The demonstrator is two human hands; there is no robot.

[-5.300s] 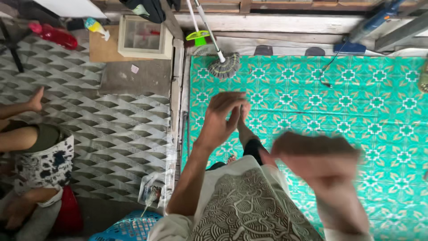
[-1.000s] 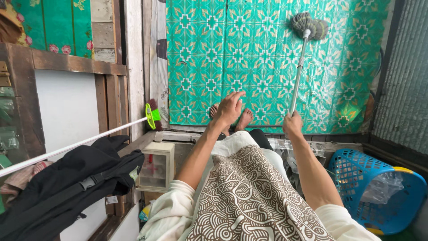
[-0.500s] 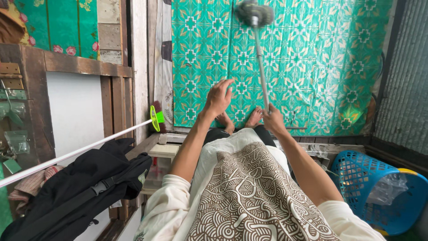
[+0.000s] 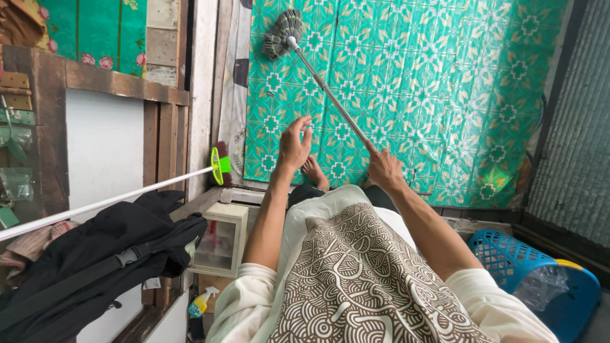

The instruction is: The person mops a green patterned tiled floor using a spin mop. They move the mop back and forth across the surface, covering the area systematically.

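My right hand [image 4: 385, 169] grips the metal handle [image 4: 330, 96] of a mop. Its grey string head [image 4: 282, 33] rests on the green patterned floor mat [image 4: 445, 82], far out and to the left. My left hand [image 4: 294, 146] hovers free above the mat with its fingers apart, holding nothing. One bare foot [image 4: 314, 171] shows just beneath it. I wear a cream top and a brown patterned garment.
A broom with a green and red head [image 4: 221, 164] and long white handle leans at the left. A black bag [image 4: 95, 260] lies beside a small white cabinet [image 4: 220, 244]. A blue basket [image 4: 540, 286] sits at the lower right. Corrugated metal [image 4: 578, 140] lines the right side.
The mop head has swept across the mat from the right side to the far left. My right hand has stayed on the handle; my left hand remains lifted and free.
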